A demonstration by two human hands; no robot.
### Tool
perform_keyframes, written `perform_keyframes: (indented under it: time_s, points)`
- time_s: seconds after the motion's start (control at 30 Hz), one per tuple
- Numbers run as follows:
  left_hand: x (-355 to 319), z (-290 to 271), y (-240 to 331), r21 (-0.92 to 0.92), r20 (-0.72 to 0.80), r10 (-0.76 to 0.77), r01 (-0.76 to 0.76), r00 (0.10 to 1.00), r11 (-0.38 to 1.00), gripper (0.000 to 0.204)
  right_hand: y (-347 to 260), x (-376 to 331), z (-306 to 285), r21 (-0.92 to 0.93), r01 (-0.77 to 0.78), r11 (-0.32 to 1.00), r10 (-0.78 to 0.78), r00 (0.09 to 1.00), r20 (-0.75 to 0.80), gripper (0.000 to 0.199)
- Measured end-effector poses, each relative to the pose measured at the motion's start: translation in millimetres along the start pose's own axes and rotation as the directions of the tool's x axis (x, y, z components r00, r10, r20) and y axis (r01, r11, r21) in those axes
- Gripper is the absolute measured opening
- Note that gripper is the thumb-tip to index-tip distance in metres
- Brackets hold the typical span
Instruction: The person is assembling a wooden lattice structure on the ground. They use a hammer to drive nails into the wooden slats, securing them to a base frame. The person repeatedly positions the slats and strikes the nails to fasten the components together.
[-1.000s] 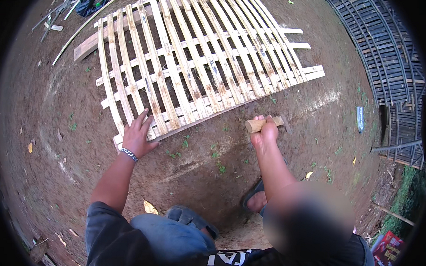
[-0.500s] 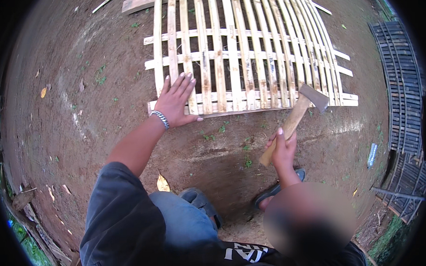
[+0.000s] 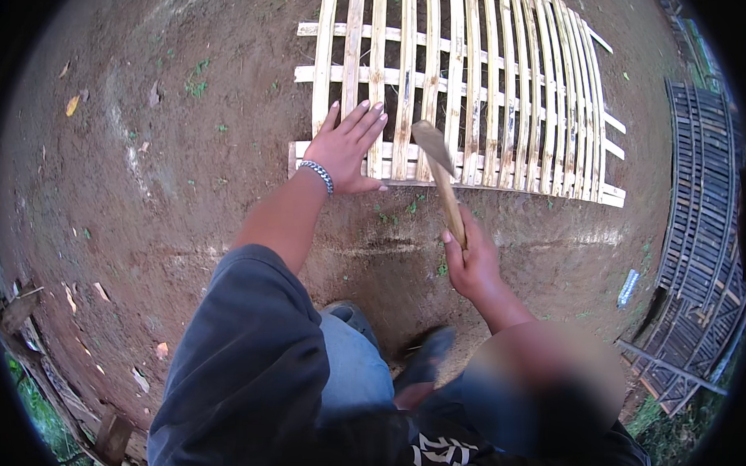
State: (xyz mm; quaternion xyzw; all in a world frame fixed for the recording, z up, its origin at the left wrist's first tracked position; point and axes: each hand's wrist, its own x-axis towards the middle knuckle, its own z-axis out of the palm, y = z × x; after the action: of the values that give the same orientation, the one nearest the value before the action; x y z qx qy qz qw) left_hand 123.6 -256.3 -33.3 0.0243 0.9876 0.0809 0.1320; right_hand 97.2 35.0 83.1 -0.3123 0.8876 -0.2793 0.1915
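Head view: standing nearby, I see a person on brown earth ground [image 3: 224, 197], working bare-handed over a pale lattice [image 3: 405, 76] of wooden slats. The lattice lies on the ground ahead of the person's feet, running out of sight at the top; its long slats cross several rails, and its near edge faces the person.

The left hand [image 3: 341, 156] rests palm down on the lattice's near left corner. Its fingers are straight, the index a little apart from the other three, which lie close together; the thumb is splayed wide along the near edge. A silver chain bracelet [image 3: 318, 176] circles that wrist.

The right hand [image 3: 475, 258] grips a hatchet [image 3: 444, 189] by its wooden handle, fingers curled around it and thumb along the left side; some fingertips are hidden. The hatchet is tilted, its head above the lattice's near edge, to the right of the left hand. I cannot tell whether it touches the slats.

Toward the ground's right edge are dark slatted panels [image 3: 704, 197], with a clear plastic bottle [image 3: 628, 288] near them. A yellow leaf [image 3: 72, 105] lies toward the far left corner.
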Motion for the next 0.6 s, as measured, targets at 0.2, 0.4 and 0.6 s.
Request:
perform_keyframes:
  time_s: [0.2,0.4,0.6]
  points:
    - [-1,2,3,-0.022,-0.021,0.016,-0.016,1.0,1.0,0.121,27,5,22,-0.294,-0.406,0.865,0.494,0.789,0.364,0.051]
    - [-4,4,4,0.045,-0.011,-0.026,0.026,1.0,0.999,0.121,29,3,13,-0.133,-0.286,0.949,0.309,0.93,0.198,0.051]
    - [0,1,8,0.044,-0.005,-0.016,0.016,1.0,0.999,0.119,77,-15,24,-0.061,-0.018,0.998,0.022,0.998,0.06,0.047]
